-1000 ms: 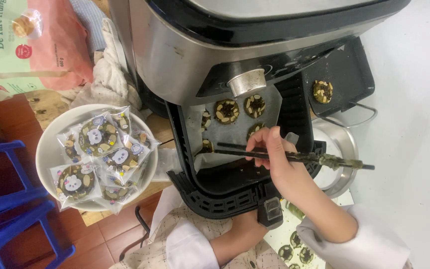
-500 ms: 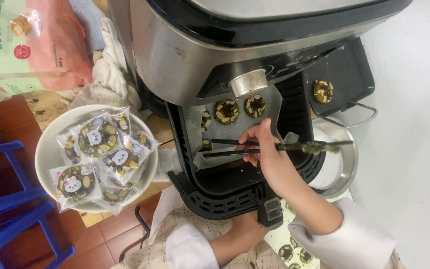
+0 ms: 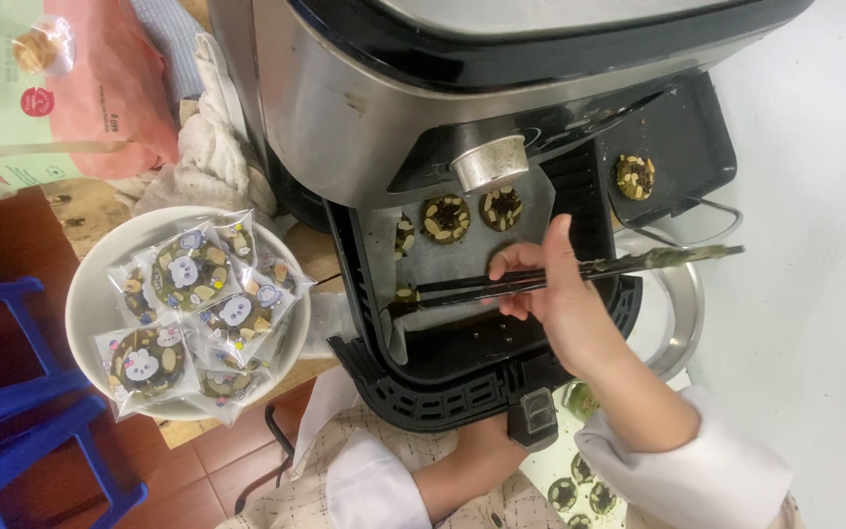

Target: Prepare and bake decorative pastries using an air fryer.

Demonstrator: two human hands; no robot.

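- Pinching a pair of long dark chopsticks (image 3: 580,274) in the head view, the right hand (image 3: 555,294) has its fingers (image 3: 513,260) curled and pressed together around the sticks near their middle, thumb raised over them.
- The chopsticks lie nearly level; their tips reach left into the open air fryer basket (image 3: 443,382) and end close to a small cookie (image 3: 405,294) at the left edge of the liner, though whether they touch it cannot be told.
- The basket is black, ribbed plastic, pulled out of a tall air fryer (image 3: 413,88) with a glossy steel body and a round metal knob (image 3: 490,162).
- A pale paper liner (image 3: 452,260) covers the basket floor; on it sit round dark cookies (image 3: 445,217) studded with light nut pieces, set just beside one another near the back.
- The left hand (image 3: 482,453) is under the basket front by the handle (image 3: 533,419); its fingers are hidden, so their state cannot be told.
- Both arms wear white sleeves (image 3: 697,470).
- One more nut-topped cookie (image 3: 634,176) lies on a flat black tray (image 3: 678,137) to the right of the fryer, well apart from the others.
- To the left, a round white plate (image 3: 85,294) holds a pile of cookies sealed in clear, crinkled wrappers (image 3: 193,309) with cartoon prints.
- A blue plastic stool (image 3: 12,431) stands beside the plate.
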